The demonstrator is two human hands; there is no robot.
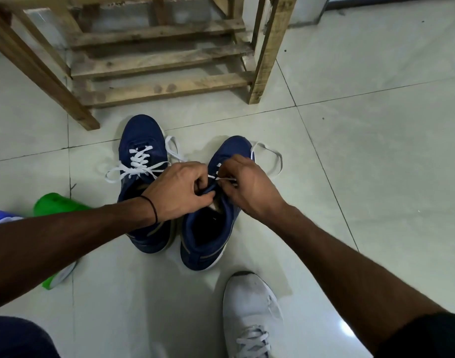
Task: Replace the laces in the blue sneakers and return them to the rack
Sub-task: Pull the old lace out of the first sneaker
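Nearest, white shoe (pixel 249 313) on a foot, well apart from wooden rack (pixel 156 60). Closer to the rack, on tiled floor (pixel 376 151), two blue sneakers side by side, toes toward it. Gripping tongue of right sneaker (pixel 193 250) with curled left hand (pixel 180 192); pinching its white lace (pixel 273 156) with right hand (pixel 247 187), hands close together over the eyelets. Left sneaker (pixel 141 135) laced, ends loose, heel under left forearm.

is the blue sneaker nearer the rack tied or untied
Untied: that sneaker has its white lace threaded, loose ends trailing on the floor.
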